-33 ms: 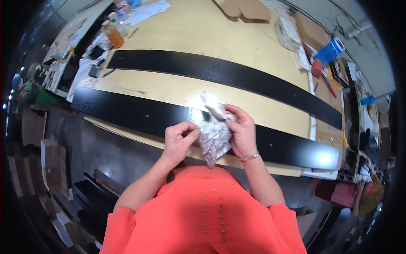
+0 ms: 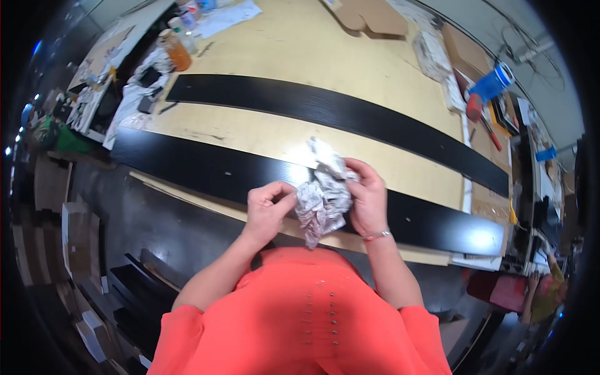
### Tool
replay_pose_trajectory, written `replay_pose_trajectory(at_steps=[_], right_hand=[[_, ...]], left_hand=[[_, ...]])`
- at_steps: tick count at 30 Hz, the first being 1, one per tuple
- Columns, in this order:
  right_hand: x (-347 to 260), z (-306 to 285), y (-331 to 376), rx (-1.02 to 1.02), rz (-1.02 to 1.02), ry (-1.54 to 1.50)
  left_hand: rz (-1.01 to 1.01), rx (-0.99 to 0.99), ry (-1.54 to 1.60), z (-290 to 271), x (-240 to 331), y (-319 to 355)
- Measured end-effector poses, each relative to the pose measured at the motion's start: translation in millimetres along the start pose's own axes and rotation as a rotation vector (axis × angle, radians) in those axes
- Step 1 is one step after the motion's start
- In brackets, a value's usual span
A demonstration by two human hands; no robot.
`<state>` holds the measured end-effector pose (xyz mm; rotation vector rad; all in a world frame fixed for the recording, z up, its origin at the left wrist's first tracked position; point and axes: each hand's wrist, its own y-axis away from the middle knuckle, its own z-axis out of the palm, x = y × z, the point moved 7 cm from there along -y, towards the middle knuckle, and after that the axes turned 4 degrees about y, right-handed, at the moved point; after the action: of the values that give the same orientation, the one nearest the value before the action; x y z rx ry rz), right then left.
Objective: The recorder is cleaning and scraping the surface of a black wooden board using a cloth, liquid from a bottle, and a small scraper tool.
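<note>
Between my two hands is a crumpled whitish rag (image 2: 325,194) with grey and reddish stains. My left hand (image 2: 267,209) pinches its near left edge between thumb and fingers. On the other side my right hand (image 2: 369,197) grips the rag, fingers curled over its upper part. Both hands are above the nearer long black board (image 2: 187,159), which lies along the near edge of the table and has a glossy, grained face. A second black board (image 2: 325,109) lies farther back, roughly parallel to it.
The pale worktable (image 2: 281,44) carries an orange-filled bottle (image 2: 177,53) and cloths at the left. A red-headed mallet (image 2: 476,107), a blue container (image 2: 490,82) and cardboard (image 2: 369,19) are at the right and back. Another person (image 2: 544,290) is at the far right.
The view has shifted slightly, so the table and boards appear a little farther right. The rag looks somewhat spread and turned; both hands still hold it.
</note>
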<state>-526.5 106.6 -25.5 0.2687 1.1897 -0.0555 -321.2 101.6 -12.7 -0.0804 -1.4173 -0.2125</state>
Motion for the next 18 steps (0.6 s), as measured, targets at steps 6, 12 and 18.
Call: replay_pose_trajectory(at_steps=[6,12,18], right_hand=[[21.3,76.5,-16.1,0.131,-0.026,0.092],[78.5,237.5,-32.3,-0.162,-0.264,0.775],[93.9,321.3,-25.2,-0.214,-0.485,1.231]], left_hand=[[0.019,0.009,0.117,-104.9,10.4,-22.7],[0.055,0.064,-0.171,-293.5,30.2,-78.8],[0.134,0.238,-0.766,-486.5,44.3,-189.7]])
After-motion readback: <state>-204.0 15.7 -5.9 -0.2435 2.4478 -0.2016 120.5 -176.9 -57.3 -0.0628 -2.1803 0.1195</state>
